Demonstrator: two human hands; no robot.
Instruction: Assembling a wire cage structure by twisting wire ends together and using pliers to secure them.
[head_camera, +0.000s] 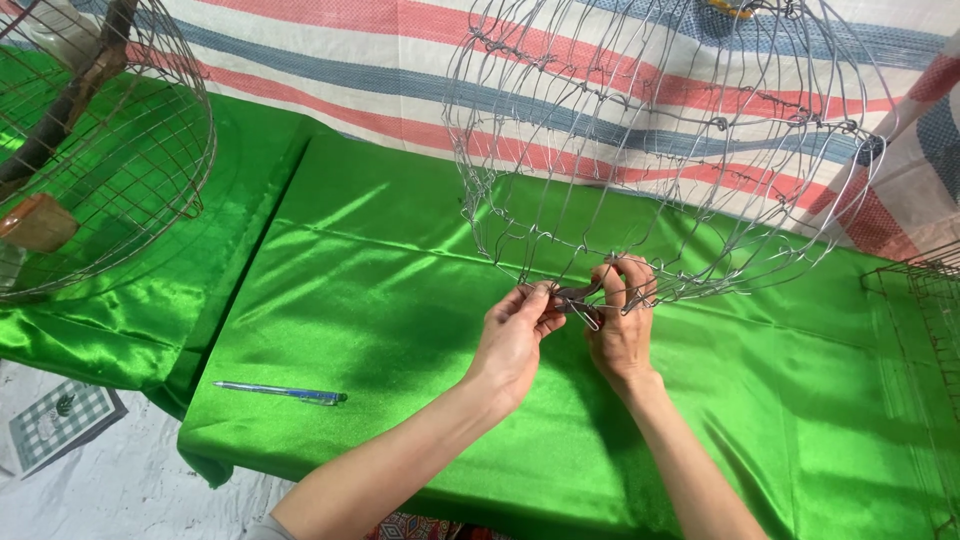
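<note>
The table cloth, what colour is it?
Shiny green cloth, seen from the head view.

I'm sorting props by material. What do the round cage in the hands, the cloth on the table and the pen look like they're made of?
Cage: thin bare metal wire, dull grey, twisted at the joints.
Cloth: bright green satin-like fabric, probably synthetic, going by its glossy sheen and soft creases.
Pen: likely plastic, blue barrel; too small to be sure.

Green satin tablecloth (400, 300), striped woven backdrop (330, 60).
</note>
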